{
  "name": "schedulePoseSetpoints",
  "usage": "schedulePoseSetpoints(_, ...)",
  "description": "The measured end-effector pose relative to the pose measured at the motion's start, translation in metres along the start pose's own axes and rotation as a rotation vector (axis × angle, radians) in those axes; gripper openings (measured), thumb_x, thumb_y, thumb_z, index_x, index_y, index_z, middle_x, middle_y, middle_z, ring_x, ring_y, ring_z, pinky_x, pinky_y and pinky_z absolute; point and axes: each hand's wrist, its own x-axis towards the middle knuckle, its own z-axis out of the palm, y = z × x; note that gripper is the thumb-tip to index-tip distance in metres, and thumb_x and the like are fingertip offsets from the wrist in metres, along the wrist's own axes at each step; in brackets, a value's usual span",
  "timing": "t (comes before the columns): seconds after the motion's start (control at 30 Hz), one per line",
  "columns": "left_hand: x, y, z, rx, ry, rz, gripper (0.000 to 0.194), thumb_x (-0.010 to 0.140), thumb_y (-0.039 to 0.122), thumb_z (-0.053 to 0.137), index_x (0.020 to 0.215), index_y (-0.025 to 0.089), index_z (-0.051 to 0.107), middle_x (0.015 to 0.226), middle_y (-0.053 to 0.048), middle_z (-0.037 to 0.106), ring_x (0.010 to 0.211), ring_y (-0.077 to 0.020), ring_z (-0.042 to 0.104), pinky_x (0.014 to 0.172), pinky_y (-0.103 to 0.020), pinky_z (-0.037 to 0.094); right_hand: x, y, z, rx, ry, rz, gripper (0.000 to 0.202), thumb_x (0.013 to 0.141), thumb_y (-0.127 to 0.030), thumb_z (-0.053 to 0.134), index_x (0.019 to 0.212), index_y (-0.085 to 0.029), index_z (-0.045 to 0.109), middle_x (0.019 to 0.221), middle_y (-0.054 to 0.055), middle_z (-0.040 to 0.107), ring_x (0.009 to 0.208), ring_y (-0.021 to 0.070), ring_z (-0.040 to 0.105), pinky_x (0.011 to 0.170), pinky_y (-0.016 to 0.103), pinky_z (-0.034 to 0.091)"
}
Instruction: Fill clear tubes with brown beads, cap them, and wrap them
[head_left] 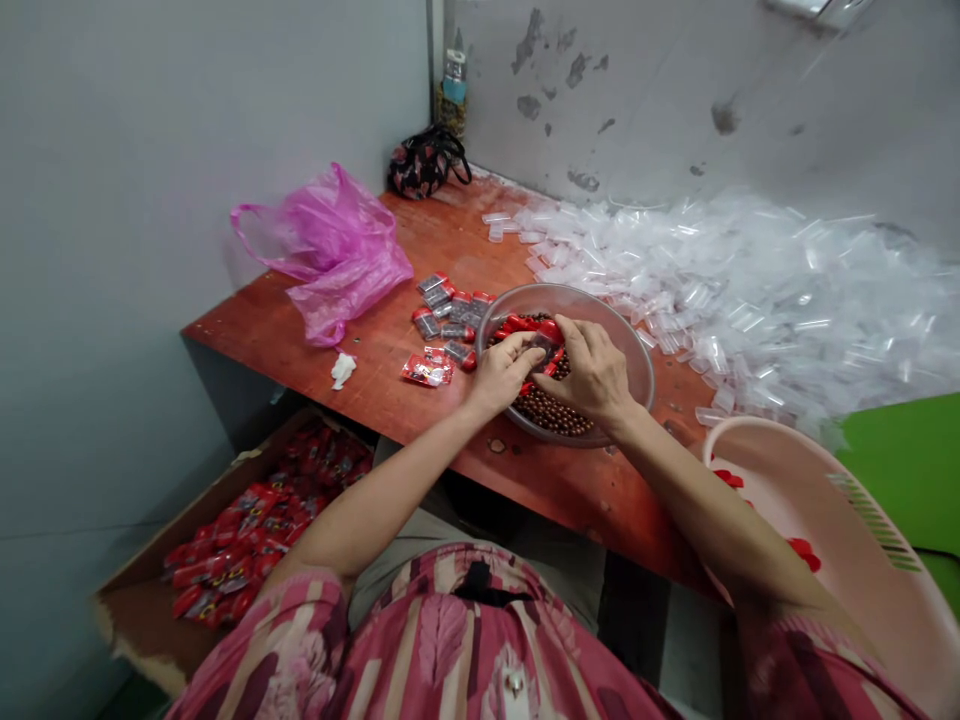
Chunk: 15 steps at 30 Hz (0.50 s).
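Observation:
Over a metal bowl (pixel 643 365), both hands are on one small clear container with a red cap (pixel 547 343) and dark contents. My left hand (pixel 499 378) is closed around its clear body. At the cap end, the fingers of my right hand (pixel 602 372) press on it, partly hiding it. Brown beads (pixel 559 412) and loose red caps (pixel 517 323) lie in the bowl below. Left of the bowl sit several filled red-capped containers (pixel 459 308) and a few red printed packets (pixel 427 370).
A large heap of clear empty containers (pixel 750 290) covers the right side of the table. A pink basket (pixel 802 450) with red caps stands at right. At left are a pink plastic bag (pixel 341 250), crumpled tissue (pixel 343 371), and a carton (pixel 135 610) of red packages below.

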Motion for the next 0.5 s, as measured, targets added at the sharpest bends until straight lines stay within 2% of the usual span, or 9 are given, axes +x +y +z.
schedulePoseSetpoints(0.17, 0.000, 0.003, -0.001, -0.027, -0.017, -0.022, 0.024, 0.081, 0.026, 0.058, 0.101, 0.013, 0.065, 0.090, -0.004, 0.070, 0.081, -0.0146, 0.063, 0.078, -0.026, 0.048, 0.002, 0.002, 0.004, 0.021, -0.043, 0.002, 0.070, 0.080, -0.044, 0.058, 0.138, -0.010, 0.039, 0.111, 0.020, 0.060, 0.103, 0.0347, 0.055, 0.089, 0.050, 0.047)
schedulePoseSetpoints(0.33, 0.005, 0.003, 0.002, -0.211, 0.079, -0.098, 0.024, 0.078, 0.023, 0.066, 0.100, 0.015, 0.066, 0.086, -0.002, 0.070, 0.075, -0.0115, 0.062, 0.077, -0.026, 0.051, 0.002, 0.000, -0.003, 0.109, -0.121, 0.033, 0.082, 0.081, -0.050, 0.058, 0.145, -0.008, 0.028, 0.135, 0.022, 0.049, 0.123, 0.0339, 0.048, 0.098, 0.048, 0.045)
schedulePoseSetpoints(0.4, 0.014, 0.004, -0.005, -0.298, 0.120, -0.130, 0.025, 0.077, 0.024, 0.068, 0.100, 0.015, 0.065, 0.085, -0.001, 0.070, 0.072, -0.0112, 0.063, 0.077, -0.028, 0.053, 0.002, 0.014, -0.008, 0.156, -0.116, 0.095, 0.083, 0.082, -0.053, 0.056, 0.146, -0.010, 0.026, 0.139, 0.020, 0.047, 0.126, 0.0315, 0.046, 0.099, 0.046, 0.045)
schedulePoseSetpoints(0.5, 0.036, 0.006, -0.028, -0.245, 0.232, -0.054, 0.030, 0.074, 0.031, 0.071, 0.099, 0.014, 0.065, 0.087, -0.003, 0.070, 0.074, -0.0142, 0.066, 0.076, -0.032, 0.056, -0.002, 0.063, -0.011, 0.201, -0.036, 0.325, 0.065, 0.088, -0.049, 0.049, 0.142, -0.015, 0.036, 0.132, 0.016, 0.055, 0.116, 0.0264, 0.056, 0.092, 0.041, 0.049)
